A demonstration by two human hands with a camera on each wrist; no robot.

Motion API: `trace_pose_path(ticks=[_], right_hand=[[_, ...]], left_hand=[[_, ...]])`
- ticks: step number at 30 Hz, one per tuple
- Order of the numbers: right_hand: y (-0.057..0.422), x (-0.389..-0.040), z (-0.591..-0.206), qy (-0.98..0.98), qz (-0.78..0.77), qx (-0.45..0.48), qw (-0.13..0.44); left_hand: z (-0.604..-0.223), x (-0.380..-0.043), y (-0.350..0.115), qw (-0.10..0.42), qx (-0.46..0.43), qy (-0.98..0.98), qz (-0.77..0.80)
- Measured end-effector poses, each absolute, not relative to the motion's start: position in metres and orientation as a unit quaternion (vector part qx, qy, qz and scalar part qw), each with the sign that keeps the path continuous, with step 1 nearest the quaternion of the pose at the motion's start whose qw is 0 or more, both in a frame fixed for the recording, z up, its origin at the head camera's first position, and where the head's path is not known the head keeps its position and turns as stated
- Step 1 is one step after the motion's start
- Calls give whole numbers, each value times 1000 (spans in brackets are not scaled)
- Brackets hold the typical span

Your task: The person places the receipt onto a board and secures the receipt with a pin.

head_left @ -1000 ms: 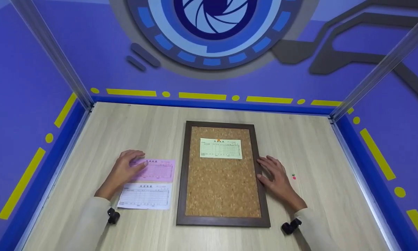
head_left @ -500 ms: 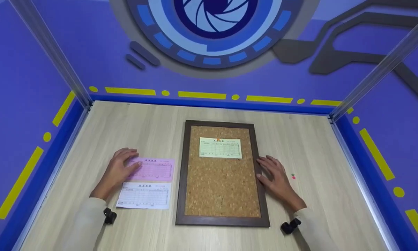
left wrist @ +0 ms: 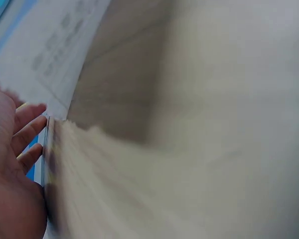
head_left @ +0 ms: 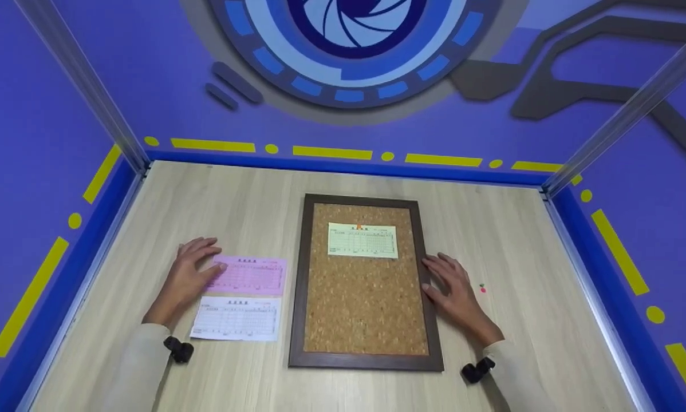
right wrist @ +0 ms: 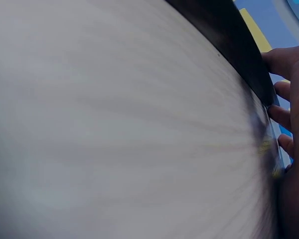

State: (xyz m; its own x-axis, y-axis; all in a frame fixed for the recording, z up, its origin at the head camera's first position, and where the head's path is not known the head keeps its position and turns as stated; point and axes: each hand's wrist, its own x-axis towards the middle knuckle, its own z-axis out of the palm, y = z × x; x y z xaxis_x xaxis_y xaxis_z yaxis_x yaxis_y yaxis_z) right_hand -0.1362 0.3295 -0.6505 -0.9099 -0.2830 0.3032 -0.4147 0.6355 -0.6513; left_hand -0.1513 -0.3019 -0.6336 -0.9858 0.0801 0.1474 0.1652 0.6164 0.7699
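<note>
A corkboard (head_left: 366,309) in a dark brown frame lies flat on the table. An orange pushpin (head_left: 359,226) stands at the top edge of a pale green printed slip (head_left: 363,243) on the cork. Left of the board lie a pink printed slip (head_left: 251,277) and, nearer me, a white one (head_left: 237,320). My left hand (head_left: 188,274) is at the pink slip's left edge, thumb over its corner, fingers loosely bent and pinching nothing. My right hand (head_left: 452,286) rests its fingertips against the frame's right side; in the right wrist view its fingers (right wrist: 280,115) touch the dark frame (right wrist: 224,40).
Right of my right hand lie tiny red and green items (head_left: 483,288), too small to identify. The pale wooden table (head_left: 520,246) is closed in by blue-purple panels (head_left: 343,131) at the back and both sides. Each wrist wears a small black camera (head_left: 477,371).
My left hand has slid a little to the left, uncovering more of the pink slip. My right hand, the board and the slips keep their places. The head view has tilted slightly.
</note>
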Motion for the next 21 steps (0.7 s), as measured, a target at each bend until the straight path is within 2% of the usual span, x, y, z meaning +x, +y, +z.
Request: trace_pose_path(ticks=[8,21], right_hand=[[330,-134,-649,-907,379,167,76],[330,-136,-650,-901,386,184,78]], left_hand=[[-631,-153,-300,58,-76,-895,-436],[-639,-150,-302,74,-67,-888,-448]])
